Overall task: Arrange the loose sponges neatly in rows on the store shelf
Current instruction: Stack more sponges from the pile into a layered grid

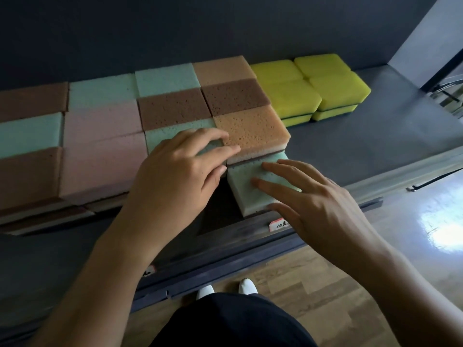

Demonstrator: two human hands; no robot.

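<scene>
Mint-green rectangular foam sponge (246,186) lies under right hand (313,199), at front lip of dark grey shelf (375,146), skewed against orange porous sponge (253,128) just beyond fingertips. Right hand released, flat, pressing top. Left hand (180,171) released, resting on neighbouring stack. Risk: uneven push tips sponge off lip or knocks orange stack crooked.

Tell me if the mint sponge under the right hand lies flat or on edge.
Flat: the mint sponge lies broad face up, the right hand resting on it.
</scene>
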